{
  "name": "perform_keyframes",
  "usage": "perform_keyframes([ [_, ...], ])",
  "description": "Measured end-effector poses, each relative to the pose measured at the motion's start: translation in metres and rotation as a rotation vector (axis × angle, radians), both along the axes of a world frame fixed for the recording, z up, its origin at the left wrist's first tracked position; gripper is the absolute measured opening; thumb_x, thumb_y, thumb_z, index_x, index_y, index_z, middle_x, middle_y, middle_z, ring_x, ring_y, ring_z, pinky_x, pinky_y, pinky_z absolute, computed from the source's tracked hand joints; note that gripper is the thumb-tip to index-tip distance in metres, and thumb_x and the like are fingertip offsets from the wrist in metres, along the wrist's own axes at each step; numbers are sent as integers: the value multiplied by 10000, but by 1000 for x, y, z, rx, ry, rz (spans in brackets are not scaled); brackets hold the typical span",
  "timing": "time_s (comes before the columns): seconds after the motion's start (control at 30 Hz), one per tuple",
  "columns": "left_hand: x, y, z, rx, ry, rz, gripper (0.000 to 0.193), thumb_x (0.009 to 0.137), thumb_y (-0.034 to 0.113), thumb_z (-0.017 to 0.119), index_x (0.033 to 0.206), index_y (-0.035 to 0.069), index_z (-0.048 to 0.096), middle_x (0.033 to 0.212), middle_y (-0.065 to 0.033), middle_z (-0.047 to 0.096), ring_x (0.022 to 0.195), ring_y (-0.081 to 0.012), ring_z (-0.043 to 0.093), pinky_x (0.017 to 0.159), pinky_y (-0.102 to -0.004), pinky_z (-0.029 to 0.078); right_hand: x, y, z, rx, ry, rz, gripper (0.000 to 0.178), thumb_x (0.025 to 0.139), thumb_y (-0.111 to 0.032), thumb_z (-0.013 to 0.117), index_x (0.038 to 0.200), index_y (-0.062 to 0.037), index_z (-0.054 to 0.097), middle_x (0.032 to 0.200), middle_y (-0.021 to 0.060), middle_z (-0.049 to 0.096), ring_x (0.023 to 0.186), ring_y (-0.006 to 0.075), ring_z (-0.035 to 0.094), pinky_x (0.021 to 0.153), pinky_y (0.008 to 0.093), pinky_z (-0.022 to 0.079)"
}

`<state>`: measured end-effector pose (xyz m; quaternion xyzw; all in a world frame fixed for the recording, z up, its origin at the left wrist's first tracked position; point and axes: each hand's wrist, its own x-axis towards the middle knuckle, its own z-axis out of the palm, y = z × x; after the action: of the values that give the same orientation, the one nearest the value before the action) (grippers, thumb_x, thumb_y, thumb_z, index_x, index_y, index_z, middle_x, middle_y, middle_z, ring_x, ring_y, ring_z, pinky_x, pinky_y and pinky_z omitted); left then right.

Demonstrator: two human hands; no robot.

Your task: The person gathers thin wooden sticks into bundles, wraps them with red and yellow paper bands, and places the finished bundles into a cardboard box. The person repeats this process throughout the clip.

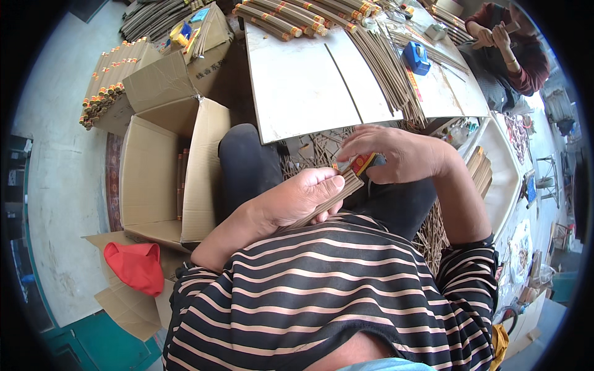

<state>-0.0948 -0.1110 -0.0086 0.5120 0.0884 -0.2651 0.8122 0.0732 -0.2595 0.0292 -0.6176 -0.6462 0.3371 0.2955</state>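
Observation:
My left hand [296, 199] is closed round a bundle of thin brown incense sticks [348, 185], held slantwise in front of my striped shirt. Its thumb lies along the top of the bundle near the upper end. Just beyond that end, a red and yellow paper label [362, 163] curls within the bent fingers of my right hand [411, 154]. The label's lower edge meets the sticks or lies very close to them. Part of it is hidden by my right fingers and thumb.
Loose sticks [383, 68], a blue tape dispenser [416, 58] and banded bundles [278, 18] lie on the white table [303, 86]. Left stand an open cardboard box [148, 179] and stacked bundles [114, 77]. A red cloth [135, 266] lies on a box flap. Another person [510, 52] works at far right.

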Motion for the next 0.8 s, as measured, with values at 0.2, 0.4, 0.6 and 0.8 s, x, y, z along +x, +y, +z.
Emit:
perform_keyframes([
  [0.2, -1, 2, 0, 49, -51, -13, 367, 945, 359, 410, 1037, 10, 471, 705, 7, 481, 582, -39, 429, 525, -160, 387, 1, 1, 7, -295, 223, -168, 182, 784, -102, 623, 925, 12, 607, 722, 15, 584, 659, 95, 518, 613, 239, 438],
  [0.4, -10, 12, 4, 164, -63, 272, 406, 958, 319, 387, 1202, -3, 418, 729, -11, 494, 582, -45, 424, 510, -160, 372, -29, -26, -3, 44, 704, -727, 135, 846, -169, 617, 842, -36, 592, 664, -4, 557, 576, 35, 476, 510, 175, 383],
  [0.6, -9, 5, 1, 252, -136, 360, 360, 961, 273, 397, 1200, 6, 430, 715, 3, 477, 579, -41, 423, 495, -157, 368, -81, 6, -39, 167, 767, -862, 149, 875, -161, 585, 821, -26, 553, 652, -8, 549, 501, 27, 430, 443, 162, 341],
  [0.8, -10, 6, -1, 255, -169, 373, 362, 963, 277, 389, 1190, -2, 430, 699, 7, 469, 563, -41, 423, 477, -160, 368, -88, 13, -44, 219, 502, -852, 175, 869, -166, 597, 776, -25, 552, 637, -42, 478, 545, 16, 373, 458, 165, 306],
])
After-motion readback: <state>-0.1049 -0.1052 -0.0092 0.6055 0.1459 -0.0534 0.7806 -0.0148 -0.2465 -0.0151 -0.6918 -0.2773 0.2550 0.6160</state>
